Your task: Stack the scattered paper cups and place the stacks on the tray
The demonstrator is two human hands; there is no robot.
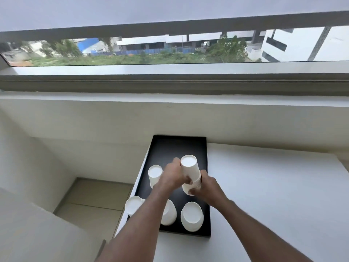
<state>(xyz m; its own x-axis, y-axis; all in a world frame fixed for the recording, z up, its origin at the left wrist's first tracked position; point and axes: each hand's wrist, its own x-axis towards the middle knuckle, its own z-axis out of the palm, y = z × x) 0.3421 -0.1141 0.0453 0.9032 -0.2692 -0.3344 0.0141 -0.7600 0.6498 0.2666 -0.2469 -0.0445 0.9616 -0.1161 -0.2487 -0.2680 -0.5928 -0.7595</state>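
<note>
I see my left hand (174, 176) gripping the upper part and my right hand (208, 187) pinching the lower end of the inverted white paper cup stack (190, 170), which stands roughly upright between them over the black rectangular tray (170, 146).

Soft daylight from the window (132, 52); wide-angle bending at edges, slight blur.

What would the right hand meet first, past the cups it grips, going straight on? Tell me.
The right hand would probably meet the left hand, gripping the same cup stack opposite; depth unclear.
</note>
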